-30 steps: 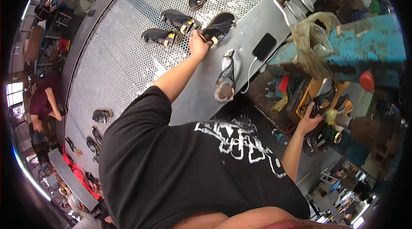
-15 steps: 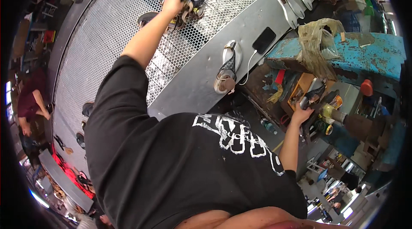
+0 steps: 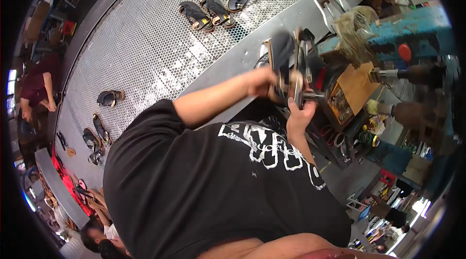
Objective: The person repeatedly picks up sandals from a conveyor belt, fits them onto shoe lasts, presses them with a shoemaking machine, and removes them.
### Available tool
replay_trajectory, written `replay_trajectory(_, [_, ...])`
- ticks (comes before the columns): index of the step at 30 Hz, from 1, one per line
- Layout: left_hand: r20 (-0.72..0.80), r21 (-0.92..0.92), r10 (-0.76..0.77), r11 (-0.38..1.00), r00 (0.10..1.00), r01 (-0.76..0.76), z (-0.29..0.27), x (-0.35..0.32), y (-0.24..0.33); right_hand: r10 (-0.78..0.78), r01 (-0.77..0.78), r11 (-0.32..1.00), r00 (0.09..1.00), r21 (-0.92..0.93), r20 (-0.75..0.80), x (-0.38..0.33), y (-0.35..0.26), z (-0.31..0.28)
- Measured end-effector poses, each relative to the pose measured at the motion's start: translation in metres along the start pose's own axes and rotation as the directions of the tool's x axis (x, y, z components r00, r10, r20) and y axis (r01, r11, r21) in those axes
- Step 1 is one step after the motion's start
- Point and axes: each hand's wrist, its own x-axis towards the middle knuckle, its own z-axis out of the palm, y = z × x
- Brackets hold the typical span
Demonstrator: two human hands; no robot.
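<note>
Head view, dark sandal (image 3: 282, 51): held upright, just right of the centre of the frame, in front of the metal bench (image 3: 245, 52); motion blur hid its detail.
Left hand (image 3: 262, 82): fingers curled closed around the sandal's lower end; judged a low grip that left the other end free above it.
Right hand (image 3: 301, 116): curled closed at the lower end of a long blurred piece (image 3: 298, 80), possibly a second sandal; a metal part (image 3: 314, 95) stuck out beside it. The two items stood close together, apparently for handling side by side.
Mesh top (image 3: 141, 60): three loose sandals (image 3: 216, 11) lay near one another, upper centre of the frame, seemingly spread within the left hand's reach.
Tan sheet (image 3: 358, 90): lay right of the right hand, not touched by it.
Change, left hand: half a second earlier it had the sandal out over the mesh, upper centre; it had since come in beside the right hand.
Change, right hand: it had shifted leftward from the cluttered area at right.
</note>
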Motion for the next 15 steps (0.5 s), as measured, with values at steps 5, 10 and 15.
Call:
replay_trajectory(5, [-0.455,0.205,0.411,0.912,0.79,-0.356,-0.031,0.062,0.034,-0.128,0.181,0.972,0.942,-0.147,0.311,-0.029,-0.036,-0.051])
replay_trajectory(10, [-0.31,0.456,0.321,0.876,0.895,-0.156,-0.017,0.093,-0.065,-0.101,0.197,0.939,0.941,-0.281,0.322,-0.046,-0.031,-0.088])
replay_trajectory(15, [0.086,0.767,0.074,0.631,0.993,-0.114,0.052,0.083,-0.144,-0.039,0.028,0.997,0.989,-0.075,-0.142,-0.041,-0.003,-0.114])
